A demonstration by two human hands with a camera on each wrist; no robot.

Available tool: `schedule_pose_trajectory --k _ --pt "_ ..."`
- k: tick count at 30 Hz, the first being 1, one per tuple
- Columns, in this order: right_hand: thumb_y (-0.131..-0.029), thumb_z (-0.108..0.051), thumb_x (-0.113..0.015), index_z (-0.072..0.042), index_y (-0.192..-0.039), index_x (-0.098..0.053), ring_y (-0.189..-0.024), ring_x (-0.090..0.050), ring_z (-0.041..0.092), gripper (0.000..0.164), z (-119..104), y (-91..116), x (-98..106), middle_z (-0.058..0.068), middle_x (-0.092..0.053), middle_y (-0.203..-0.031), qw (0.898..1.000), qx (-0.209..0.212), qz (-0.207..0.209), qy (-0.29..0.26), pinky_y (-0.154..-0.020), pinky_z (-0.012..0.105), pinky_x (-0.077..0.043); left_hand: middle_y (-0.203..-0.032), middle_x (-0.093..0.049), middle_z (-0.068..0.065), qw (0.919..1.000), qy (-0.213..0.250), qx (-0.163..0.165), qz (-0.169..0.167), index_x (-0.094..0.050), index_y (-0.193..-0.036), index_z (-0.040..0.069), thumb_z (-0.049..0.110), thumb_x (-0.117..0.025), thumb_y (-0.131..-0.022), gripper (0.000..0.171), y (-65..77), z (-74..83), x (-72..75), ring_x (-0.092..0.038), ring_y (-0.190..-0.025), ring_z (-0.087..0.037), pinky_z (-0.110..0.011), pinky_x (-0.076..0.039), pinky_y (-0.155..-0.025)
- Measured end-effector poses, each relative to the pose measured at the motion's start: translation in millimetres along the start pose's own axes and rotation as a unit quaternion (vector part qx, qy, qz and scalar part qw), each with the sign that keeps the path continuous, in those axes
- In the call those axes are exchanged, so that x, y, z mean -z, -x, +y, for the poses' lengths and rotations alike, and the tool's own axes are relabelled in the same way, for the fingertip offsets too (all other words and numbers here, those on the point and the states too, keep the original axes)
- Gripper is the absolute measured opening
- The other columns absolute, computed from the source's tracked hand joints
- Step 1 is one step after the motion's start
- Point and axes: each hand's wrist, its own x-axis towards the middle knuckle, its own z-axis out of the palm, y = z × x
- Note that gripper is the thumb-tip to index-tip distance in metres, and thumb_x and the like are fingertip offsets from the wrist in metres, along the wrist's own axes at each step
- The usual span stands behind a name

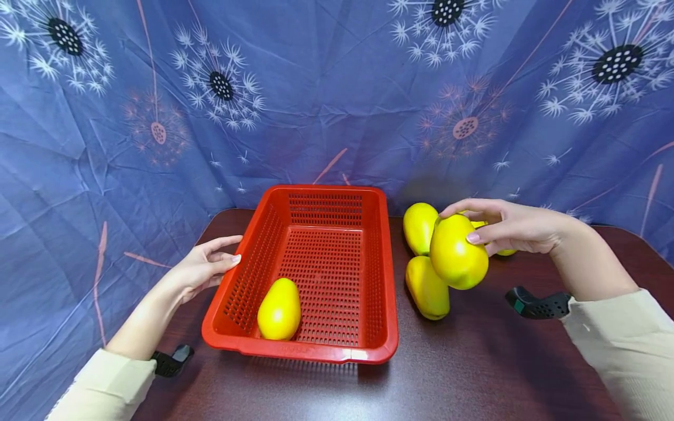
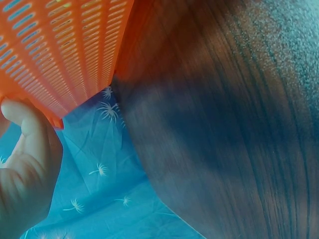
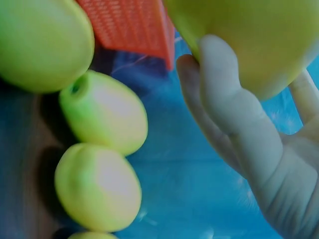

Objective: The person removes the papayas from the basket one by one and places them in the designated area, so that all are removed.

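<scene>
My right hand (image 1: 513, 225) grips a yellow mango (image 1: 458, 251) above the table, to the right of a red plastic basket (image 1: 392, 275). The right wrist view shows the thumb and fingers of that hand around the held mango (image 3: 259, 40). With thumb and fingers, my left hand (image 1: 202, 269) holds the basket's left rim; the left wrist view has the hand (image 2: 30, 149) at the slotted wall. Inside the basket, one mango (image 1: 280, 310) lies near the front left corner.
Beside the basket's right wall lie two mangoes, a rear one (image 1: 419, 228) and a front one (image 1: 427, 289). More yellow mangoes (image 3: 97, 186) show in the right wrist view, partly hidden behind my hand in the head view. A blue dandelion-patterned cloth (image 1: 326, 117) hangs behind the dark table (image 1: 474, 362).
</scene>
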Motion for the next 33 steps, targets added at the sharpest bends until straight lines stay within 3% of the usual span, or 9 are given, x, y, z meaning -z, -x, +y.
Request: schedule_pose_trajectory --k 12,25,33 --pt "-0.096 0.004 -0.04 -0.02 -0.139 -0.041 -0.111 -0.055 0.029 0.049 35 31 15 0.003 -0.042 -0.132 1.0 -0.005 -0.012 -0.023 -0.087 0.052 -0.046 -0.088 -0.066 0.001 1.0 0.0 -0.001 0.0 -0.022 -0.145 -0.002 0.005 -0.057 -0.092 0.064 -0.5 -0.1 0.9 -0.066 -0.077 -0.013 -0.03 -0.054 -0.071" --pt "-0.096 0.0 -0.043 -0.019 -0.136 -0.042 -0.112 -0.054 0.029 0.044 83 44 15 0.003 -0.043 -0.129 0.998 -0.045 0.026 -0.031 -0.089 0.049 -0.046 -0.088 -0.066 0.001 1.0 -0.004 0.001 0.002 -0.022 -0.145 -0.001 0.005 -0.056 -0.092 0.063 0.7 -2.0 -0.3 -0.065 -0.078 -0.013 -0.03 -0.054 -0.072" --pt "-0.094 -0.006 -0.05 -0.016 -0.134 -0.044 -0.113 -0.052 0.027 0.042 105 39 14 0.003 -0.039 -0.129 0.994 -0.084 0.073 -0.001 -0.088 0.048 -0.046 -0.089 -0.066 0.0 1.0 0.002 -0.005 0.0 -0.022 -0.145 -0.002 0.006 -0.057 -0.092 0.063 0.5 -1.9 -0.2 -0.065 -0.078 -0.013 -0.03 -0.054 -0.072"
